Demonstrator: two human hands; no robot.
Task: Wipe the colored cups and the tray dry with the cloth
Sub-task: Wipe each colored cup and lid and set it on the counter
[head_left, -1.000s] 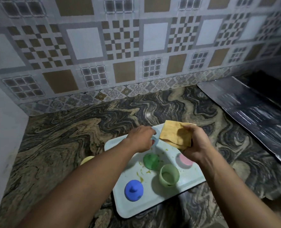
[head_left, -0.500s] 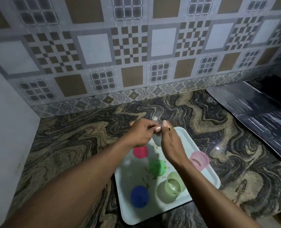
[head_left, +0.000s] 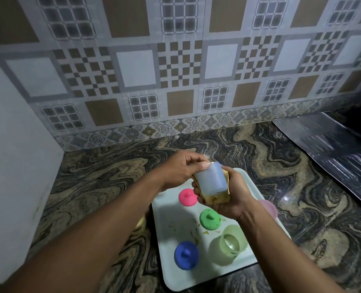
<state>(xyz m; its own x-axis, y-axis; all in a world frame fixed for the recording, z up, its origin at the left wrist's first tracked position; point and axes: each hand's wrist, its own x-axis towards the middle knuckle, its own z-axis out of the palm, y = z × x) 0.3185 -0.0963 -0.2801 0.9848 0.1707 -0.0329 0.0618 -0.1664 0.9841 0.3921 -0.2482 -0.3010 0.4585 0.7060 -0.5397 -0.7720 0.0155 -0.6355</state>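
My left hand [head_left: 182, 170] grips the rim end of a pale blue translucent cup [head_left: 211, 179], held above the far end of the light tray [head_left: 166, 233]. My right hand [head_left: 232, 199] cradles the cup from below with the yellow cloth [head_left: 216, 197] wrapped between palm and cup. On the tray sit a pink lid [head_left: 187, 197], a green lid [head_left: 209, 219], a blue lid [head_left: 186, 255] and an upright pale green cup [head_left: 231, 243]. A pink cup [head_left: 268, 207] stands at the tray's right edge, partly behind my right wrist. Yellowish crumbs dot the tray.
The tray lies on a swirled marble counter [head_left: 112, 176] against a patterned tile wall [head_left: 175, 70]. A white side panel [head_left: 16, 144] closes the left. A dark ribbed sheet [head_left: 333, 155] covers the counter at right. A yellow object [head_left: 141, 223] peeks out under my left forearm.
The left hand lifted the pale blue cup off the tray's far end. The right hand brought the cloth under and around it; both hands now hold the cup together.
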